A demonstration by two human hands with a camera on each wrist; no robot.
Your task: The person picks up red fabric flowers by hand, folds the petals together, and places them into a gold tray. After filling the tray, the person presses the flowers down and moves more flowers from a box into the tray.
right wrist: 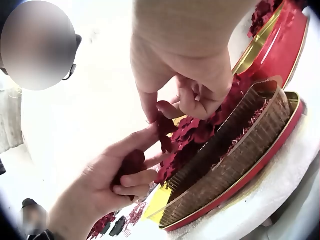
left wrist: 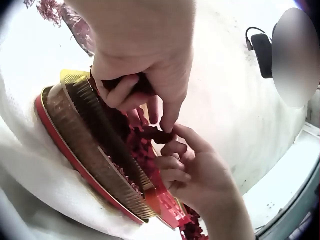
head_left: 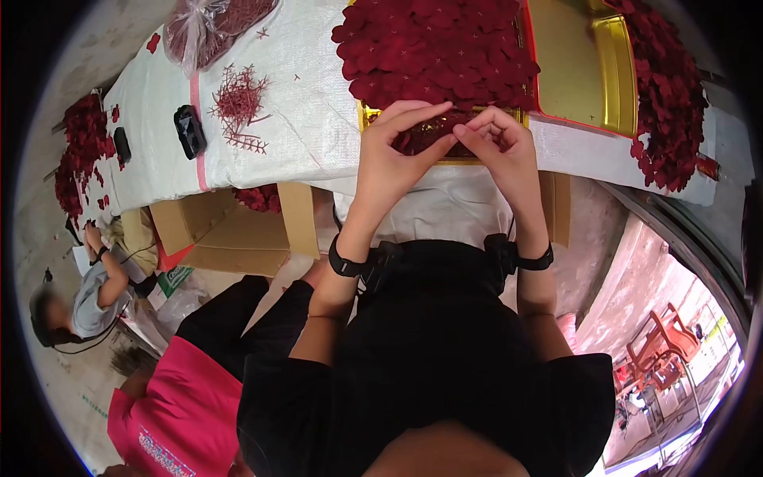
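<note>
Over the near edge of a gold-and-red tin tray, my two hands meet fingertip to fingertip. A dark red flower-shaped petal piece is pinched between the thumb and fingertips of my left hand. My right hand pinches the same piece from the other side, its remaining fingers curled. More dark red petals lie in my left palm under the curled lower fingers. Inside the tray, a ribbed plastic insert contains thin reddish stem-like bits. Beyond the hands spreads a large heap of red petal pieces.
An open gold-lined tin stands right of the heap, more petals beyond it. Branched red bits, a black device and a plastic bag lie left. Below is a cardboard box; people sit to the left.
</note>
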